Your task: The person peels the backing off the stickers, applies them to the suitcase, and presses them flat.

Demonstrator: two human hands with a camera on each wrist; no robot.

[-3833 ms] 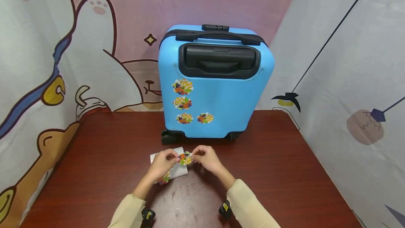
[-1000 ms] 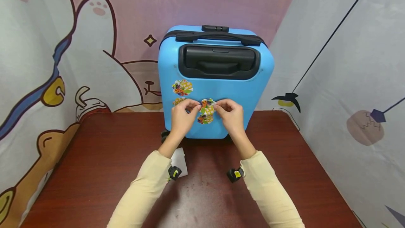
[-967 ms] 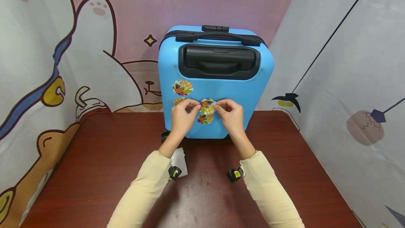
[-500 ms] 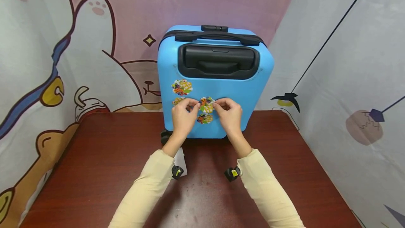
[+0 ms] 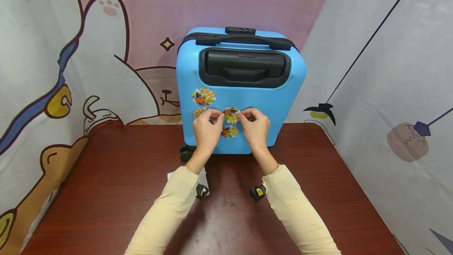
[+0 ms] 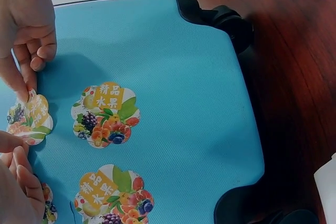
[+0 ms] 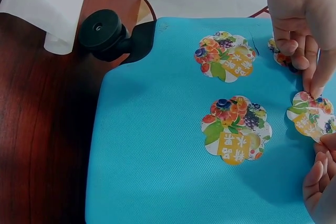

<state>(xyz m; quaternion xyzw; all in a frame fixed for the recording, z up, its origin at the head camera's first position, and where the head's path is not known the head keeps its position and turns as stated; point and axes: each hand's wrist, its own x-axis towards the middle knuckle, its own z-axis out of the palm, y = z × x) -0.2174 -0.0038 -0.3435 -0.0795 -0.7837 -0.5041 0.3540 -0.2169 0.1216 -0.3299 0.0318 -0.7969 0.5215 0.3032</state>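
A light blue suitcase [image 5: 269, 109] stands upright on the table. My left hand [image 5: 207, 131] and right hand [image 5: 255, 129] pinch opposite edges of a scalloped fruit sticker [image 5: 231, 115] at the suitcase's front. In the left wrist view the held sticker [image 6: 30, 118] lies close to the shell; whether it touches fully I cannot tell. Just below it is a stuck fruit sticker [image 5: 229, 131]. Further left are an upper sticker [image 5: 203, 96] and a middle one [image 5: 199, 112] partly behind my left hand. The lower-left sticker [image 7: 224, 56] shows in the right wrist view.
White backing paper [image 5: 204, 180] lies on the brown table [image 5: 116, 192], partly under my left forearm. A black suitcase wheel [image 5: 186, 152] stands near it. Behind is a cartoon-printed cloth [image 5: 148, 11]. Black cameras sit at both wrists.
Both hands have carried the sticker from above the backing paper up to the suitcase. Over the last second it rose slightly, and a gap opened above the sticker below.
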